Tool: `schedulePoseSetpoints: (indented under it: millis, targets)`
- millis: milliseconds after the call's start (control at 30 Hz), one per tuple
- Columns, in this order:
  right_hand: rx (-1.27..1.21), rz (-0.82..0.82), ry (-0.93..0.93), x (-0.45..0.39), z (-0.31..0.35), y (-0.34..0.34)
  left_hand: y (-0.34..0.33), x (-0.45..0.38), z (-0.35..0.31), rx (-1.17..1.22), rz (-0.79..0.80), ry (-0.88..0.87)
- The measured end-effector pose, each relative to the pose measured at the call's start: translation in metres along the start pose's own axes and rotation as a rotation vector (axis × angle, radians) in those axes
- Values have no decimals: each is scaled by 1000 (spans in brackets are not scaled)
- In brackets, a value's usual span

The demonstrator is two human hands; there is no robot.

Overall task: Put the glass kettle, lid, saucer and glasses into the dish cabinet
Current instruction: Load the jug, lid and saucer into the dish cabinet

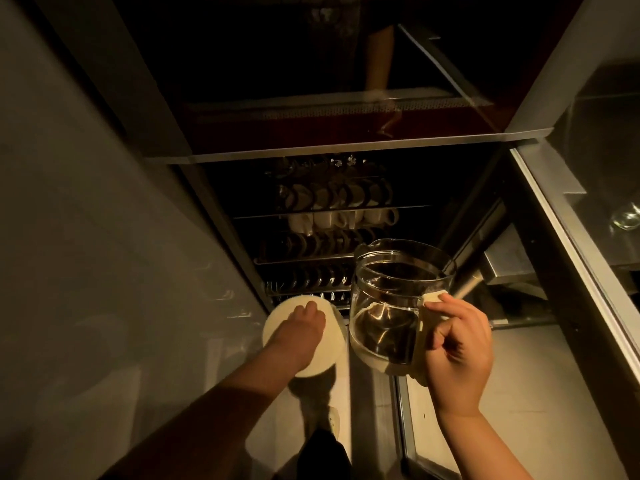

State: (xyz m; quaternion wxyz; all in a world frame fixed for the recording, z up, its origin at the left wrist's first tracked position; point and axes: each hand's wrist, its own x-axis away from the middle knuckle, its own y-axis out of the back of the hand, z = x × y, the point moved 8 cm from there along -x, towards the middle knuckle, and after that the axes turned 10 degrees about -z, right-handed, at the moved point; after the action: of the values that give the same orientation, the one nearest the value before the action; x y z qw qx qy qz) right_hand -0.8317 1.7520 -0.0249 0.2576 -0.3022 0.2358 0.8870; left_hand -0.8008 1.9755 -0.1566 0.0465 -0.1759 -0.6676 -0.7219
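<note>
My right hand (457,344) grips the handle of the clear glass kettle (391,306), holding it upright and empty in front of the open dish cabinet (346,216). My left hand (298,330) holds a round white saucer (277,327) from above, fingers curled over its far edge, just left of the kettle. No lid is on the kettle. A clear glass (625,220) shows behind the glass door at the right edge.
The cabinet's wire shelves hold rows of white cups (339,220) and dark dishes (311,244). Its glass door (571,254) stands open on the right. A grey wall panel (104,237) closes the left side. My shoe (334,420) and the floor lie below.
</note>
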Motion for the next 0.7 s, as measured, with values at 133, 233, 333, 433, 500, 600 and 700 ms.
schedulePoseSetpoints:
  millis: [133, 233, 333, 433, 500, 600, 700]
  targets:
    - [2, 43, -35, -6, -9, -32, 8, -41, 25, 22, -49, 43]
    - [-10, 47, -67, -11, -18, -51, 8, -68, 39, 4, -66, 44]
    - [-1, 37, -87, -12, -29, -62, 3, -92, 47, -32, -61, 38]
    - [7, 46, -105, -11, -38, -73, -3, -115, 52, -2, -36, 43]
    - [9, 56, -117, -11, -45, -79, -5, -130, 49, 33, -35, 34]
    - [7, 56, -106, -12, -53, -83, -5, -152, 41, 56, -62, 26]
    - [52, 68, -94, -10, -66, -85, -4, -174, 30, 73, -111, -11]
